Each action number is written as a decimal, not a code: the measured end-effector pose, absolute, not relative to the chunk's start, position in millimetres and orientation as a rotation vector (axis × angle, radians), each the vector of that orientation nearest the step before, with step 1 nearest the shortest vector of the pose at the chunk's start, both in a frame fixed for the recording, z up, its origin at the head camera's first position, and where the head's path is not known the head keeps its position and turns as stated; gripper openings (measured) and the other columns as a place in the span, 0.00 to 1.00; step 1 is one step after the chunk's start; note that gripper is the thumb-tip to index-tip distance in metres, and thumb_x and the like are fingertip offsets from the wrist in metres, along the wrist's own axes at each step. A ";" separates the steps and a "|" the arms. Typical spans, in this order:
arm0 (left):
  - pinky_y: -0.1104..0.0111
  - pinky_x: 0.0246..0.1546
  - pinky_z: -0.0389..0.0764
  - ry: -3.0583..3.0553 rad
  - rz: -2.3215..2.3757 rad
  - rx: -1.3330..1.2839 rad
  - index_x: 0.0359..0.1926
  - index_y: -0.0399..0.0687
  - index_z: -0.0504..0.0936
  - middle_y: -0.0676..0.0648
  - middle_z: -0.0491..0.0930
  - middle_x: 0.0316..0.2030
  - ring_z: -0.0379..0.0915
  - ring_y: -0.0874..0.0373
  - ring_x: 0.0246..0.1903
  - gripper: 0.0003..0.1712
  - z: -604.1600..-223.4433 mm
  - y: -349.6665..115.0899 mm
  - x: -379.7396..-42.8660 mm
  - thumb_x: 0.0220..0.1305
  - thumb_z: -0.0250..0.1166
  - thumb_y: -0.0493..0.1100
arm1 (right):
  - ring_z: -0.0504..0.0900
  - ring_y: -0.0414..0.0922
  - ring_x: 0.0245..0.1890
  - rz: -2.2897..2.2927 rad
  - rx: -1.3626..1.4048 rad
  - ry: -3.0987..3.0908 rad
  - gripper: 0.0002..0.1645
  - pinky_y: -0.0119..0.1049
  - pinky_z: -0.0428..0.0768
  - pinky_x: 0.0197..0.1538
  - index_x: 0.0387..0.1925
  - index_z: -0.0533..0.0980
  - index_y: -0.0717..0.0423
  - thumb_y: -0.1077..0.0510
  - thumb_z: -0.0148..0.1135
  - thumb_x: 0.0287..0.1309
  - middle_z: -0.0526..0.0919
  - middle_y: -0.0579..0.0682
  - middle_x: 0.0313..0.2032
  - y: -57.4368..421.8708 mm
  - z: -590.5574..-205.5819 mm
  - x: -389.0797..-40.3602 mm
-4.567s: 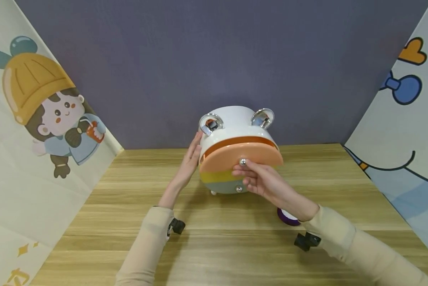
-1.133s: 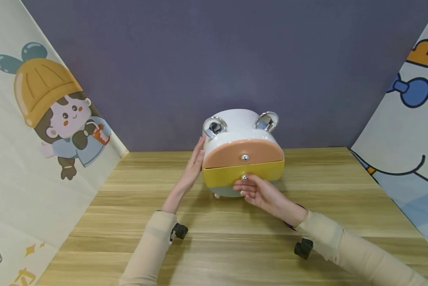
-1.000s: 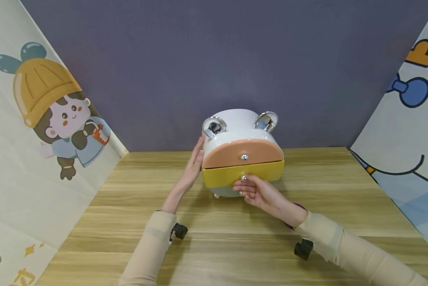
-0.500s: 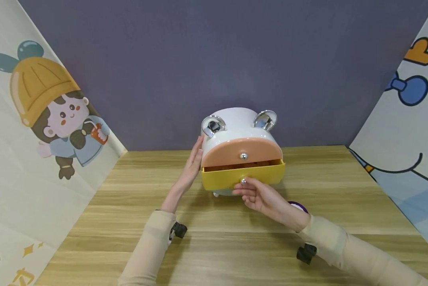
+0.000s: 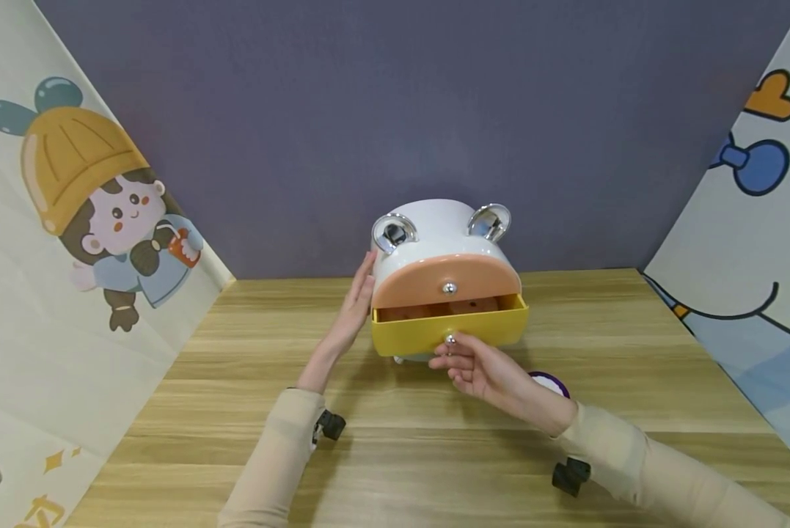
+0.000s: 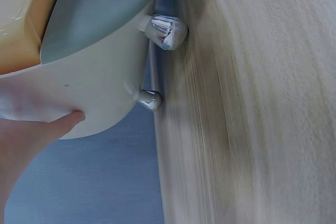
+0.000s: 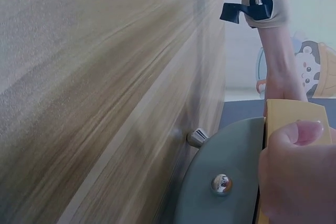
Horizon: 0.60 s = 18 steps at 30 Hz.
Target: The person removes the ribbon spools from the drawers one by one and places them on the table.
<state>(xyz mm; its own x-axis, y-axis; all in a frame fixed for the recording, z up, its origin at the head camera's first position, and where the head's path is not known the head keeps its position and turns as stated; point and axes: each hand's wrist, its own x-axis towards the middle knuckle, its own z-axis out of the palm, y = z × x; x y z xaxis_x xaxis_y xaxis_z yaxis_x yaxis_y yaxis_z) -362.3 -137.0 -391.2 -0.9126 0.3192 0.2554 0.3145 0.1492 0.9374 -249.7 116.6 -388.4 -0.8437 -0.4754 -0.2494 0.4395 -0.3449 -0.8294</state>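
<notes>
A small white drawer cabinet [image 5: 434, 224] with two silver ears stands against the back wall. Its yellow middle drawer [image 5: 404, 337] is pulled part way out, and orange-pink round shapes show dimly inside. My right hand [image 5: 490, 372] pinches that drawer's silver knob [image 5: 450, 339] between thumb and index finger. Flat along the cabinet's left side rests my left hand [image 5: 353, 308], fingers straight; the left wrist view shows a finger touching the white wall. The orange top drawer [image 5: 434, 282] is pushed in. Below, the grey-green bottom drawer [image 7: 233, 153] is also in.
On the wooden table [image 5: 395, 455], a purple-rimmed object with a white top [image 5: 549, 383] lies partly hidden by my right wrist. A dark wall [image 5: 395, 110] rises close behind the cabinet. Printed panels stand to the left and right.
The orange top drawer, pulled out at first, went back in. My right hand moved down to the yellow drawer's knob and has drawn that drawer toward me. My left hand stays on the cabinet's side.
</notes>
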 end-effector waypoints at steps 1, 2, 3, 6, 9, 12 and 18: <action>0.37 0.75 0.44 2.380 1.938 0.655 0.74 0.88 0.48 0.62 0.35 0.80 0.32 0.53 0.80 0.27 -391.1 -137.0 -362.3 0.78 0.37 0.61 | 0.83 0.33 0.33 -2.197 -0.050 1.339 0.21 0.21 0.80 0.36 0.42 0.78 0.55 0.45 0.45 0.76 0.90 0.48 0.37 116.9 -388.4 -249.1; 0.37 0.75 0.44 2.380 1.940 0.656 0.74 0.87 0.48 0.61 0.34 0.80 0.32 0.52 0.80 0.27 -391.1 -137.0 -362.2 0.78 0.38 0.61 | 0.83 0.33 0.33 -2.196 -0.049 1.336 0.21 0.22 0.80 0.37 0.42 0.78 0.55 0.45 0.45 0.76 0.90 0.48 0.38 117.2 -388.3 -248.4; 0.37 0.75 0.45 2.380 1.941 0.649 0.74 0.88 0.48 0.62 0.35 0.80 0.32 0.52 0.80 0.27 -391.0 -136.9 -362.2 0.78 0.38 0.61 | 0.83 0.34 0.32 -2.194 -0.048 1.336 0.21 0.22 0.80 0.37 0.42 0.78 0.55 0.45 0.45 0.76 0.90 0.48 0.38 117.5 -388.1 -247.7; 0.37 0.75 0.45 2.381 1.943 0.657 0.74 0.86 0.48 0.63 0.35 0.80 0.33 0.52 0.80 0.27 -391.1 -137.0 -362.1 0.78 0.38 0.61 | 0.83 0.34 0.33 -2.186 -0.036 1.335 0.21 0.22 0.81 0.37 0.43 0.78 0.54 0.44 0.45 0.76 0.90 0.47 0.39 118.0 -387.4 -245.3; 0.38 0.75 0.46 2.379 1.947 0.664 0.75 0.85 0.48 0.64 0.35 0.79 0.33 0.52 0.80 0.28 -391.2 -136.9 -362.2 0.78 0.38 0.61 | 0.82 0.33 0.32 -2.179 -0.025 1.341 0.21 0.21 0.80 0.37 0.43 0.77 0.54 0.44 0.45 0.76 0.90 0.47 0.39 117.6 -386.5 -242.5; 0.38 0.75 0.47 2.375 1.953 0.679 0.75 0.83 0.48 0.61 0.35 0.80 0.33 0.51 0.80 0.28 -391.7 -137.1 -362.6 0.78 0.38 0.60 | 0.82 0.33 0.31 -2.176 -0.022 1.334 0.21 0.21 0.80 0.36 0.43 0.77 0.54 0.44 0.44 0.76 0.90 0.47 0.39 117.3 -386.1 -239.2; 0.36 0.74 0.48 2.372 1.954 0.697 0.77 0.79 0.46 0.62 0.35 0.80 0.33 0.48 0.80 0.29 -393.1 -137.6 -362.8 0.79 0.37 0.59 | 0.82 0.33 0.31 -2.177 -0.031 1.324 0.20 0.21 0.80 0.37 0.42 0.77 0.53 0.44 0.45 0.76 0.89 0.48 0.39 118.4 -387.3 -232.4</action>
